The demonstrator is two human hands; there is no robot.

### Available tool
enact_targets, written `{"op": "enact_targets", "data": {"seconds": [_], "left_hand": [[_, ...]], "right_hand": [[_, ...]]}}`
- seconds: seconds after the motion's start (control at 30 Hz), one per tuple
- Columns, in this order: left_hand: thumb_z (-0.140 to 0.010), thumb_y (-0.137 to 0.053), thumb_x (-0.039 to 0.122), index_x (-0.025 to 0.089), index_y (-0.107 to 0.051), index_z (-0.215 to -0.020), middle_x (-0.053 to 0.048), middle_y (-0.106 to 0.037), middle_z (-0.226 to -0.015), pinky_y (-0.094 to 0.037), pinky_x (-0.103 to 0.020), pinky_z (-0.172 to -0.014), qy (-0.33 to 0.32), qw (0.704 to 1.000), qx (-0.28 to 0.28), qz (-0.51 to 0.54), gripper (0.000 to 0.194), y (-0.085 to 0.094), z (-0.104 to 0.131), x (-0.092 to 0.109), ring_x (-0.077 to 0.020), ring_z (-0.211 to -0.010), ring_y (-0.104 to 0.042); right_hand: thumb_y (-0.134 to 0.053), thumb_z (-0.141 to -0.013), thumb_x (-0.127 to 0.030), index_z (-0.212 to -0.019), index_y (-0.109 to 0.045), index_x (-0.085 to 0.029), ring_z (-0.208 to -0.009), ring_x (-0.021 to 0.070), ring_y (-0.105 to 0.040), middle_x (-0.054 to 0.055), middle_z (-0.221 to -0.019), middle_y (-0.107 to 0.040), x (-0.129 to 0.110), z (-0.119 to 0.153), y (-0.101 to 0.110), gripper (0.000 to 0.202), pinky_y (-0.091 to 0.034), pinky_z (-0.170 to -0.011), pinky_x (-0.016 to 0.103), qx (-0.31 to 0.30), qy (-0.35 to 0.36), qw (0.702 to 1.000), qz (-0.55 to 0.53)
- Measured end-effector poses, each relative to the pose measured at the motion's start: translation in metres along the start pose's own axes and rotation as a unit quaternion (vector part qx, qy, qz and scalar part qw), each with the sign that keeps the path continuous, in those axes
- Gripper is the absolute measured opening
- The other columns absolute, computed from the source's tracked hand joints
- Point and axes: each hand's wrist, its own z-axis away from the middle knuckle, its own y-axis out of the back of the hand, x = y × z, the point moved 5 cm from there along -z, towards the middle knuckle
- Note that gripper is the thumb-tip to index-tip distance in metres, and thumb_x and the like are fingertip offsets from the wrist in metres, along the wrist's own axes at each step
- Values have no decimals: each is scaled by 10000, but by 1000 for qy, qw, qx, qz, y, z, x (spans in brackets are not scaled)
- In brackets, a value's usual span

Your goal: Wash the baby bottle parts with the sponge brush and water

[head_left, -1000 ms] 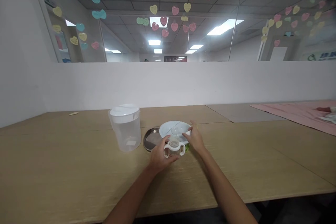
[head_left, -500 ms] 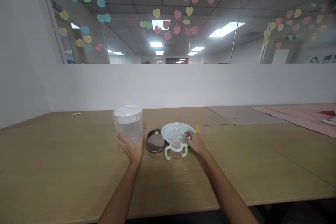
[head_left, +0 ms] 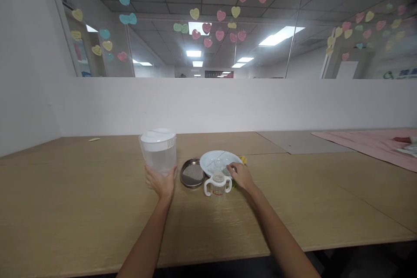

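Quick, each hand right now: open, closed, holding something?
Left hand: cupped around the lidded pitcher.
Right hand: half curled at the white plate; can't tell what, if anything, it holds.

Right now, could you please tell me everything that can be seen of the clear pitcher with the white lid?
The pitcher looks like clear, slightly cloudy plastic, narrowing toward the bottom. Its white lid is on, with narrow vertical slots in the band. It is upright, left of the round metal dish. The left hand holds its lower part, partly hiding the base.
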Motion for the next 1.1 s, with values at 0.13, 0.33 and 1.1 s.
{"op": "enact_targets", "data": {"seconds": [0.13,0.33,1.1], "left_hand": [[-660,-700,480,70,-148,-1399,-253,-340,-1377,-276,-572,-1022,-61,998,18,-11,1009,6,0,7,-415,-1257,-325],[-739,-602,439,31,-220,-1391,-239,-290,-1407,-210,-519,-1069,-200,979,18,-39,859,11,8,27,-370,-1288,-263],[-788,-558,206,180,-342,-1395,-134,-331,-1447,-188,-520,-1094,-397,916,11,-60,645,6,28,44,-329,-1306,-311]], "right_hand": [[-371,-879,-426,-768,-668,-200,-802,202,-582,48,-796,-681,0,0,0,389,-357,-767,312,10,5,1000,7],[-375,-887,-416,-831,-650,-188,-906,214,-566,59,-888,-671,-2,3,3,361,-344,-867,351,80,30,996,4],[-301,-886,-372,-775,-619,-155,-824,215,-520,106,-825,-633,20,10,8,400,-378,-781,331,228,-46,972,-16]]}}
